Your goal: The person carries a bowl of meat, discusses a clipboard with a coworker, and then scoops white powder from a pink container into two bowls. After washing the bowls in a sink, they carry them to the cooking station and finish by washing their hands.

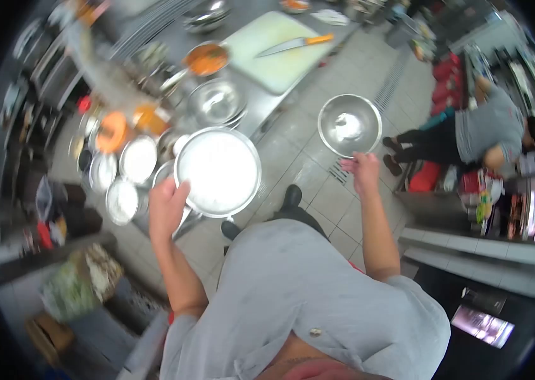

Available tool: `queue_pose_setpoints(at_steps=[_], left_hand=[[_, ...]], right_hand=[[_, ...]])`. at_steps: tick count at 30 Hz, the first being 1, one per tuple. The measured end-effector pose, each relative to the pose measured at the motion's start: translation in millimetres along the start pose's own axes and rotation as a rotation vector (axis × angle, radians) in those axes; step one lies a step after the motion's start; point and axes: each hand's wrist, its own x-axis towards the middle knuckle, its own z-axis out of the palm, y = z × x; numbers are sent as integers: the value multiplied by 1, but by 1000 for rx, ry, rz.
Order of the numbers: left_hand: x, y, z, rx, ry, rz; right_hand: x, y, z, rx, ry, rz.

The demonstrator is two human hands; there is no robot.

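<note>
Slippage threatens, we judge: our left grip point(167, 206) clamps the round white-faced metal pan point(218, 171), our right grip point(365, 172) the round shiny steel bowl point(349, 125), each by 1 edge.

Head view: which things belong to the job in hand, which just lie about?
Likely in use:
- round metal-rimmed item, white inside, in left hand
- steel bowl at right hand

Likely lying about:
- knife
- cutting board
- orange food
</note>
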Motion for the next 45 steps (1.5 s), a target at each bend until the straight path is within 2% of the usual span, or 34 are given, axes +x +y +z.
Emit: queue_pose_setpoints(at_steps=[2,5,9,13,17,19,20,21,23,26,27,32,36,41,45], left_hand=[[14,14,33,-128,-81,-44],[52,35,79,33,-123,-10],[91,84,140,-71,-143,-62],[109,105,165,-87,-115,-138],[107,129,173,-60,-53,-167],[104,102,161,-7,-30,-120],[96,111,159,3,21,-155],[89,102,148,-34,24,-243],[63,83,126,-74,61,-267],[10,74,98,-206,266,-325],[-9,62,84,-152,302,-293],[-96,14,37,-344,648,-494],[-133,-78,12,-276,766,-583],[-129,-176,5,-326,900,-698],[-126,-204,-4,-505,989,-704]], right_hand=[[24,2,-32,101,-5,54],[62,-5,-72,161,8,51],[114,-27,-124,213,24,42],[154,-30,-143,165,-44,76],[179,-40,-131,70,-106,60],[190,-46,-111,12,-151,33],[196,-47,-99,-31,-172,16],[201,-47,-80,-27,-229,70],[208,-52,-50,-37,-292,158],[216,-54,3,-97,-427,185],[219,-55,22,-111,-467,173],[238,-39,132,-160,-617,145],[265,3,190,-153,-584,197],[277,27,214,-76,-500,331],[277,30,208,-89,-473,337]])
